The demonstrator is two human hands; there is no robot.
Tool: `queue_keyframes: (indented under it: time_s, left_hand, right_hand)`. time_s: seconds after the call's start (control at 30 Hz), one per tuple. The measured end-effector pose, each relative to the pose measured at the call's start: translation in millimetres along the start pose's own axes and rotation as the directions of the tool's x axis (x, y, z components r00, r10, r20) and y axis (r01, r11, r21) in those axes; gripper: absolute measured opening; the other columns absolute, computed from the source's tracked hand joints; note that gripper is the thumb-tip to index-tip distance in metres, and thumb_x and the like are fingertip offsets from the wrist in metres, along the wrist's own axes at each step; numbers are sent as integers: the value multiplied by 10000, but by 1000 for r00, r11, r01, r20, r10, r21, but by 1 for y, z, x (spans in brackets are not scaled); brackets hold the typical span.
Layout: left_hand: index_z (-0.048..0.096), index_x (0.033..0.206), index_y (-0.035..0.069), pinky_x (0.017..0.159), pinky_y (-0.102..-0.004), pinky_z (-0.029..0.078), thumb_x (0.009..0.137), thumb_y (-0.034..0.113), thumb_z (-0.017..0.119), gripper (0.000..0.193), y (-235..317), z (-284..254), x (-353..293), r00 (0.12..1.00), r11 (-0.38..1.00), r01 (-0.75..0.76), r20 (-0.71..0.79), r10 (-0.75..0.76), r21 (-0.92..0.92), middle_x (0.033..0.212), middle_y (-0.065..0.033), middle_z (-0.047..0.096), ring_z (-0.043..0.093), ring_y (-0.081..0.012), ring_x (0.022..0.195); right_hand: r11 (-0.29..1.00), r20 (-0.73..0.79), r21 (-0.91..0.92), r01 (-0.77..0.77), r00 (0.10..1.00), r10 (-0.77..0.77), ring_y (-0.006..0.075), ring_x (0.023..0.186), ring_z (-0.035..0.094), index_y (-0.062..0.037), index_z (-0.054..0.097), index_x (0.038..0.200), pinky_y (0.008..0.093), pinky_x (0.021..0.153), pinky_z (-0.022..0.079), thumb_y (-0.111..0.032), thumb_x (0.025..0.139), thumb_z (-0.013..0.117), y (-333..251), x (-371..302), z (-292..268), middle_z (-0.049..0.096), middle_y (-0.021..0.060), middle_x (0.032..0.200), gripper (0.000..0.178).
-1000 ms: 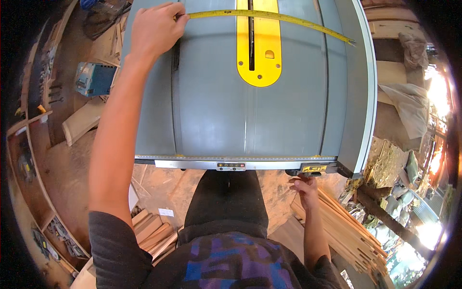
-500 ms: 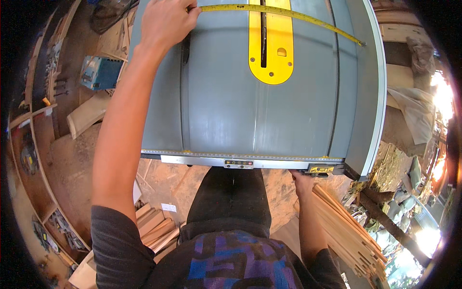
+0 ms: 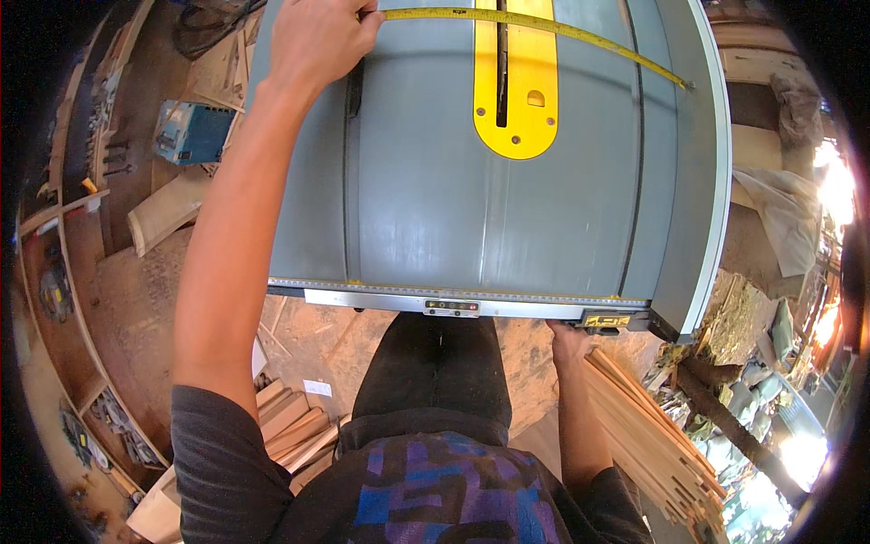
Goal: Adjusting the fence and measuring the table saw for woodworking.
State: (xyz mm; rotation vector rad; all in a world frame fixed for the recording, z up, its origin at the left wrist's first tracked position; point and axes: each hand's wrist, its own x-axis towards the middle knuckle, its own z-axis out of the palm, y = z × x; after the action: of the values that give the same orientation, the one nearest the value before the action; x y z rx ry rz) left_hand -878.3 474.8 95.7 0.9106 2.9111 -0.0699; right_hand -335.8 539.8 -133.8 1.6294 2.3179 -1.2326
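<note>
A grey table saw (image 3: pixel 417 199) fills the middle of the view, with a yellow throat plate (image 3: pixel 515 109) and a dark slot in it. At the far left of the saw top, my left hand (image 3: pixel 324 41) is closed on a yellow tape measure (image 3: pixel 553 27). Its blade stretches rightward across the throat plate and ends against the rip fence (image 3: pixel 711 172). My right hand (image 3: pixel 569 343) reaches up under the front rail (image 3: pixel 381 300), beside the black and yellow label block (image 3: pixel 605 321). The rail hides its fingers, so their grip does not show.
Wood strips (image 3: pixel 648 435) lie stacked on the floor at the right, and more cut boards (image 3: pixel 294 422) at the lower left. Wooden shelves (image 3: pixel 86 308) with tools line the left side. A blue box (image 3: pixel 192 133) stands left of the saw; cloth and debris lie far right.
The saw sits slightly farther right in the picture. Both hands keep their places on it, and the tape stays stretched to the fence.
</note>
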Motion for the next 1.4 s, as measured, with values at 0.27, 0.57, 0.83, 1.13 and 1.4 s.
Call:
queue_keyframes:
  time_s: [0.27,0.57,0.83,1.13,1.4]
  left_hand:
    - [563,1414,2,1162,-518,340,995,349,610,546,-2,1,-2,999,1000,5,44,-4,-13,1512,-214,496,446,-372,1408]
    - [600,1366,-11,1126,-494,389,1009,291,576,469,-4,4,0,997,998,-69,-36,69,6,1451,-220,554,511,-371,1350]
    - [708,870,102,726,-459,504,920,300,669,208,-28,30,18,773,880,-472,-456,442,53,836,-52,718,673,-323,757]
    - [715,868,106,726,-432,486,906,270,686,171,-23,37,-12,789,894,-446,-458,409,30,836,-39,713,677,-292,770]
    - [716,886,128,792,-426,464,917,292,665,175,-21,49,-26,816,912,-410,-436,380,27,874,-10,721,684,-266,857]
  right_hand:
    - [990,39,-25,136,990,-135,298,1169,610,1,617,1284,413,1021,469,-276,816,835,1,1,0,663,146,1293,586]
    - [990,2,139,3,1000,-4,298,1222,601,-48,650,1269,397,1046,464,-184,843,816,6,-1,9,652,138,1326,477]
    - [913,-126,-347,214,954,-272,317,1134,659,-139,786,1095,425,994,508,-110,877,738,36,1,15,727,96,1176,225]
    - [795,-10,-458,398,892,-452,316,1126,675,-181,789,1131,426,990,517,-74,869,697,-12,-2,-2,750,120,1112,298]
    - [892,28,-281,353,932,-360,346,1171,625,-70,727,1163,452,1016,479,-225,896,769,-4,-1,-4,699,129,1230,312]
